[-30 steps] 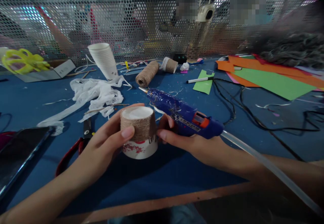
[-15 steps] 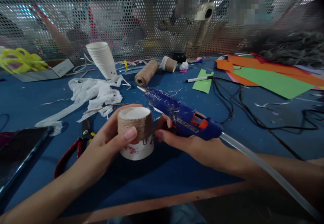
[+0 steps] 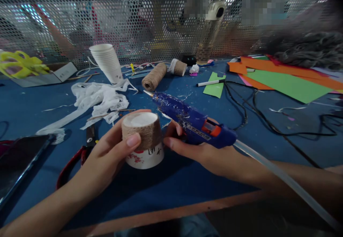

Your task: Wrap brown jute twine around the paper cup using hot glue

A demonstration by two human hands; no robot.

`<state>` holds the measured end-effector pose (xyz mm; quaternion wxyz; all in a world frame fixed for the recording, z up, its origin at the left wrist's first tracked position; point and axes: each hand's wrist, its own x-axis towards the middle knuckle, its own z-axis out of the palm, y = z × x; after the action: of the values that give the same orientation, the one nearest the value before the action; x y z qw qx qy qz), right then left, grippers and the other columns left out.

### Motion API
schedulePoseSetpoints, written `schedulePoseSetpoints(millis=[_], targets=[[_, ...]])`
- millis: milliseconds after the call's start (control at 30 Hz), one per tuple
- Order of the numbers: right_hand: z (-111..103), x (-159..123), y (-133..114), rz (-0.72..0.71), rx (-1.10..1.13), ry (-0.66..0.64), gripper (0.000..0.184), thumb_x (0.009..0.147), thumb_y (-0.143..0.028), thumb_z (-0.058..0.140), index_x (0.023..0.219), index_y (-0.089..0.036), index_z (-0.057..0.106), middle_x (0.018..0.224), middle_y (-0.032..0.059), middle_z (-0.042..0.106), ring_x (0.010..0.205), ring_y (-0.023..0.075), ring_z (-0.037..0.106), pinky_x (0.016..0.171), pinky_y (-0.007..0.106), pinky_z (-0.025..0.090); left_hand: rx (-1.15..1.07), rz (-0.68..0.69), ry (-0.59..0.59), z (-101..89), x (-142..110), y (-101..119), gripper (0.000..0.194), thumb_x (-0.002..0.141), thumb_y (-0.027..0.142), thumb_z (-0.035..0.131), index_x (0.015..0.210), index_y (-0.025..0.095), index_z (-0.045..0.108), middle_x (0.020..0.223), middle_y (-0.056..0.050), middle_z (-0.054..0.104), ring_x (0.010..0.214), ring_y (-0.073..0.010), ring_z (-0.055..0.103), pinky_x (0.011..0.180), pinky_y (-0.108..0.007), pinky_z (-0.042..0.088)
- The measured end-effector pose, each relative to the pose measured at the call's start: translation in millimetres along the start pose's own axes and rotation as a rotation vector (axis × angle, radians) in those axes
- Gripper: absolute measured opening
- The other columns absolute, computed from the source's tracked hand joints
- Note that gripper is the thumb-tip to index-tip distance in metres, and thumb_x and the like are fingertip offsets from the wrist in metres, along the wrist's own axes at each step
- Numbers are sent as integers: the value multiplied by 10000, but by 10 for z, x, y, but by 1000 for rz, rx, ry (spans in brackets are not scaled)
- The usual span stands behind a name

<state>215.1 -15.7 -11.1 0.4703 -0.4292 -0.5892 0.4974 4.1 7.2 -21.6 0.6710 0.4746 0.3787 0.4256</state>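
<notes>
An upside-down paper cup (image 3: 143, 140) sits on the blue table, its upper half wound with brown jute twine, its lower part white with red print. My left hand (image 3: 107, 158) wraps round it, thumb on the twine. My right hand (image 3: 193, 149) grips a blue glue gun (image 3: 193, 121) with an orange trigger, nozzle pointing up-left past the cup. A clear glue stick (image 3: 281, 180) juts from the gun's rear. The right fingertips touch the cup's side.
A twine spool (image 3: 154, 76), stacked paper cups (image 3: 107, 62), white lace ribbon (image 3: 99, 99), a marker (image 3: 210, 83), green and orange paper sheets (image 3: 286, 81), black cables (image 3: 254, 112), red-handled pliers (image 3: 80, 151), a dark tablet (image 3: 18, 162), yellow scissors (image 3: 18, 64) and a perforated metal screen (image 3: 134, 15) surround me.
The cup and both hands have shifted slightly to the left, and the cup has turned a little in my left hand. The glue gun stays in my right hand.
</notes>
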Motion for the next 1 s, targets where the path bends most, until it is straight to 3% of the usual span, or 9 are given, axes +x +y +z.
schedulePoseSetpoints(millis=[267, 500, 700, 1000], targets=[[-15, 13, -38, -4, -47, -31, 207, 805, -111, 713, 759, -197, 531, 743, -67, 588, 706, 73, 577, 700, 186, 523, -2, -13, -23, -47, 10, -41, 606, 773, 396, 778, 1357, 400, 615, 1245, 7, 728, 1236, -312, 616, 900, -341, 588], [-7, 17, -95, -42, -105, 11, 234, 769, -57, 724, 717, -187, 536, 696, -72, 578, 654, 67, 581, 649, 187, 526, 53, 16, -67, -79, -8, -47, 574, 794, 414, 756, 1351, 411, 616, 1304, 43, 697, 1304, -281, 563, 1047, -326, 494], [2, 17, -42, -50, -106, 25, 233, 731, -35, 765, 756, -177, 582, 721, -74, 606, 672, 66, 602, 649, 175, 521, 47, -35, -79, -82, 8, -61, 539, 817, 478, 713, 1343, 405, 622, 1283, 32, 710, 1242, -272, 613, 980, -315, 532], [12, -1, -30, -35, -91, 3, 206, 823, -142, 709, 761, -212, 526, 757, -62, 601, 711, 78, 590, 700, 193, 525, 52, -14, -28, -31, 38, -42, 500, 816, 439, 743, 1305, 394, 650, 1270, 46, 716, 1201, -232, 635, 927, -247, 533]])
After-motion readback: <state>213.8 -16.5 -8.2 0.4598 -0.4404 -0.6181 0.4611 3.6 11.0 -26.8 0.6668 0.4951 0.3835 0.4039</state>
